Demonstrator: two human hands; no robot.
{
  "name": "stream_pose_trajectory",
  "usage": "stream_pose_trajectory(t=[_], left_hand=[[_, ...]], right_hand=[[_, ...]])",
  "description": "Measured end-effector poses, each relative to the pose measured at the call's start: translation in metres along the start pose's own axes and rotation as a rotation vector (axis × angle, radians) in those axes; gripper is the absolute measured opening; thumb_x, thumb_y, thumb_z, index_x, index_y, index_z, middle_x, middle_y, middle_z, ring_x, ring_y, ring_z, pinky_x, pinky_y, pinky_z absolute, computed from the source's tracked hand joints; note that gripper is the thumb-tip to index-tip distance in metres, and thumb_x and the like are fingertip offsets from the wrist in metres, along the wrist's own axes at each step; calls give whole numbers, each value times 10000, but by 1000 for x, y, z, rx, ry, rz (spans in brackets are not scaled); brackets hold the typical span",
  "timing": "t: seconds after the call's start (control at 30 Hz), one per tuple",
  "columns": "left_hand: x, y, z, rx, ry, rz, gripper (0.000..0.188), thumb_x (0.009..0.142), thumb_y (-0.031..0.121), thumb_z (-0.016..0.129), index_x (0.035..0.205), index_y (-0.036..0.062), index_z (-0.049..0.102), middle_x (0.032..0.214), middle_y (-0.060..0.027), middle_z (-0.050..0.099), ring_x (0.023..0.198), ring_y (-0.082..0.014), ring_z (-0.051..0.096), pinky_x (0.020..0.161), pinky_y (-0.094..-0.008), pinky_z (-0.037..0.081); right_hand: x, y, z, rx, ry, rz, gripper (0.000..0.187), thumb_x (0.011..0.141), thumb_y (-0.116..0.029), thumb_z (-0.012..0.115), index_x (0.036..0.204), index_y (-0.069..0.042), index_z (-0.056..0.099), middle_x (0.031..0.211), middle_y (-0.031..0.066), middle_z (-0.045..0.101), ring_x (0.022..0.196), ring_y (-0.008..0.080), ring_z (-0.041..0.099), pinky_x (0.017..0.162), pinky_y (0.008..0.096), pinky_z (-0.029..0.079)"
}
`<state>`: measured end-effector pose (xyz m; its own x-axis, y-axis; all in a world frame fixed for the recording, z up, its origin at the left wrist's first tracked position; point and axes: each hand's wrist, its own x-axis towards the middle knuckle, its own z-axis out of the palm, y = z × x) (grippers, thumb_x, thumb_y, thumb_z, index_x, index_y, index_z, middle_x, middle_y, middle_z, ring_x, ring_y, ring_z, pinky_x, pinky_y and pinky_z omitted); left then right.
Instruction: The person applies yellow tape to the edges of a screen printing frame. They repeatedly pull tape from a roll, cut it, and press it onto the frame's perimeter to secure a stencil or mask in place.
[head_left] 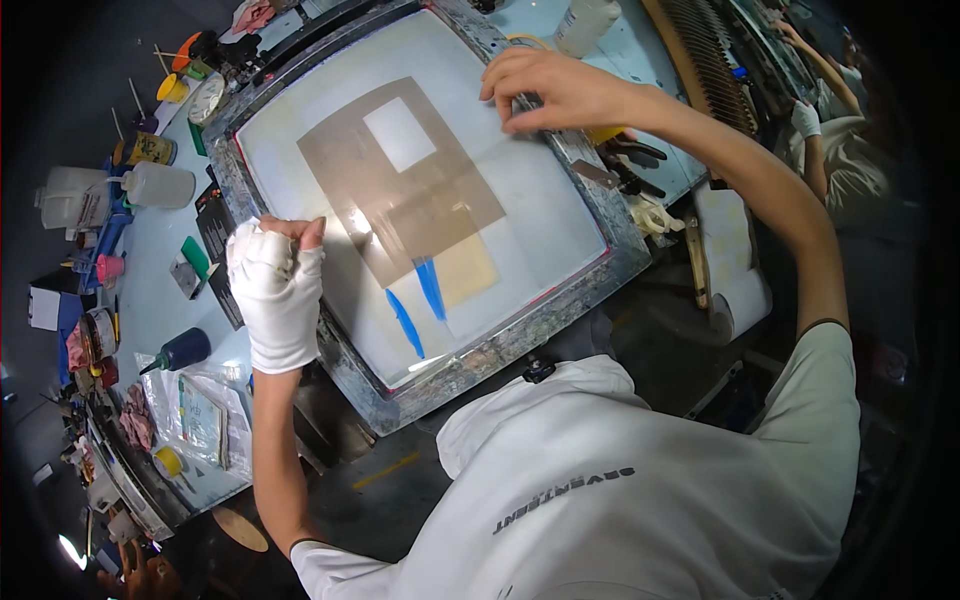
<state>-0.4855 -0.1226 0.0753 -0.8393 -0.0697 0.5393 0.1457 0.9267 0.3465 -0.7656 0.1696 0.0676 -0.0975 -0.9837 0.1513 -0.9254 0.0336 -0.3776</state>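
A printing screen (520, 345) with a stained frame and pale mesh lies tilted in front of me. On its mesh is a brown translucent sheet (330, 160) with a white rectangular window, and a yellowish patch shows by its near edge. Two blue strips (404, 322) lie near that edge. My left hand (275, 295), in a white glove with bare fingertips, is closed at the frame's left side; what it holds, if anything, is hidden. Bare and loosely bent, my right hand (560, 90) hovers over the far right part of the frame, thumb apart from the fingers, with nothing visible in it.
Left of the screen, a blue table holds a dark squeeze bottle (183, 350), a white jug (160, 186) and a plastic-wrapped packet (203, 420). A white bottle (587, 25) stands beyond my right hand. Pliers (635, 150) lie under my right forearm. Another person works at far right.
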Motion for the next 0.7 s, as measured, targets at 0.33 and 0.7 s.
stream_pose_trajectory(t=[0.33, 0.7], left_hand=[[63, -133, 65, 301, -47, -141, 334, 925, 325, 709, 799, 16, 713, 856, -183, 687, 865, -384, 634, 799, -460, 507], [65, -124, 69, 332, -92, -150, 298, 916, 330, 713, 836, 43, 730, 918, -149, 692, 937, -351, 639, 854, -467, 489]], right_hand=[[96, 76, -1, 705, 135, 724, 304, 939, -253, 711, 737, -36, 644, 543, 5, 553, 374, 108, 477, 345, 290, 352], [94, 58, -10, 497, 137, 856, 302, 891, -286, 749, 713, -59, 661, 466, -4, 491, 343, 112, 442, 338, 311, 335]])
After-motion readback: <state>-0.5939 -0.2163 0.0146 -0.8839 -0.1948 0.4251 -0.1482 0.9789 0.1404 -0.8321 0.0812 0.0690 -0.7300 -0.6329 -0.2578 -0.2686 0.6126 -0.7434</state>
